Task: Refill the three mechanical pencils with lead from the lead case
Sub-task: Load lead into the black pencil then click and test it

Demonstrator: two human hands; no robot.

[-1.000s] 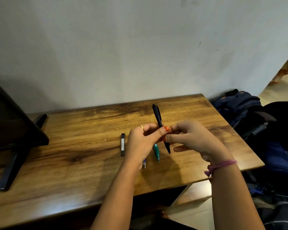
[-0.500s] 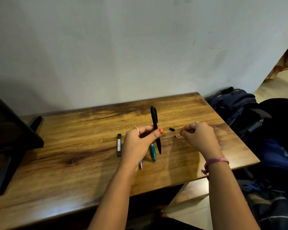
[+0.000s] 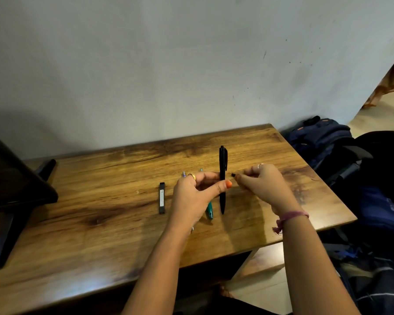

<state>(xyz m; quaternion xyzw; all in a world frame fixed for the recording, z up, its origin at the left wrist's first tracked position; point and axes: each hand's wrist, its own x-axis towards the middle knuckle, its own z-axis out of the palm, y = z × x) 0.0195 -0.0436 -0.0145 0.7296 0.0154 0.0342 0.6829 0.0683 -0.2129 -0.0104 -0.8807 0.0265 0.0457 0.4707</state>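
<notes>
My left hand [image 3: 191, 198] pinches a black mechanical pencil [image 3: 222, 164] between thumb and fingers, holding it nearly upright over the wooden table [image 3: 100, 223] with its tip toward me. My right hand [image 3: 262, 185] is curled just right of it, its fingertips closed on a small black cap [image 3: 233, 175] at the table surface. A teal pencil [image 3: 209, 210] lies on the table, partly under my left hand. Only the ends of a purple pencil [image 3: 183, 173] show behind that hand. The flat black lead case [image 3: 162, 198] lies to the left, apart from both hands.
A dark monitor on its stand [image 3: 14, 189] fills the table's left end. Blue and black backpacks [image 3: 323, 142] sit on the floor by the table's right edge. The wall runs right behind the table.
My right hand let go of the pencil's end, moved out to the right, then came back left to the small black cap. My left hand has swung the black pencil more upright.
</notes>
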